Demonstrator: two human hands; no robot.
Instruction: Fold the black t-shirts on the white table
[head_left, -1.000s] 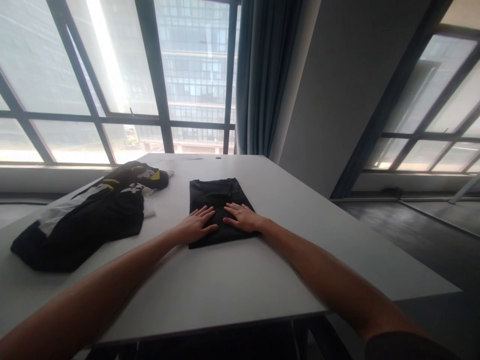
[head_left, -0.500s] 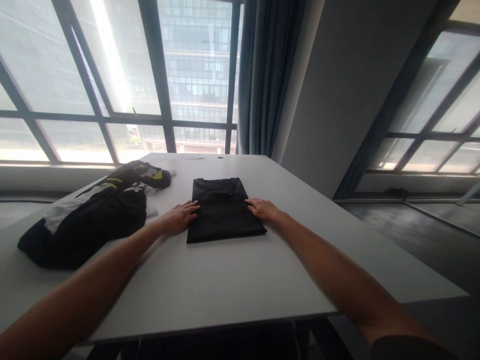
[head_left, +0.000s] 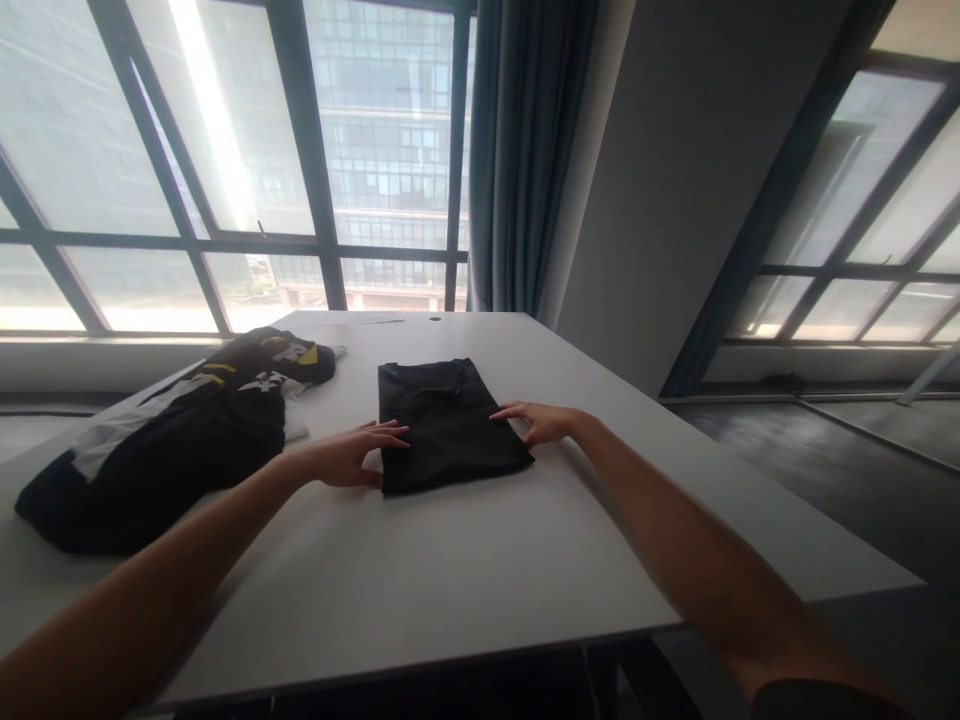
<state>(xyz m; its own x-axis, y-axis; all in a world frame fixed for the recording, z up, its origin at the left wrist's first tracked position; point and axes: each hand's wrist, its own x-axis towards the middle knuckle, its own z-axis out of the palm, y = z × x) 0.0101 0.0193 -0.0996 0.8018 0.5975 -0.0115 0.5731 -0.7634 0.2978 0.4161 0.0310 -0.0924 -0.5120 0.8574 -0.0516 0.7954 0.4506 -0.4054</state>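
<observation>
Folded black cotton garment (head_left: 447, 425), a neat rectangle, lies flat near the middle of the white matte surface (head_left: 465, 570), its long sides running away from me.

Risks, as I judge them: the fold is loose cloth on a smooth top, so any sideways push from one hand alone could skew the rectangle or let the top layer slide off the lower ones. Lifting by the edges only could let the middle sag and the fold open. The heap of black clothes with yellow and white print (head_left: 172, 440) lies near on the left; a wide left elbow could drag it.

Pose: both arms stretched forward, forearms low over the surface. My left hand (head_left: 346, 455) sits at the garment's left edge near the front corner, fingers loosely extended, tips on the cloth, thumb at the edge; not closed on anything. My right hand (head_left: 541, 422) is at the right edge, fingers spread and slightly arched, fingertips touching cloth. I cannot tell whether either thumb is under the fold.
</observation>
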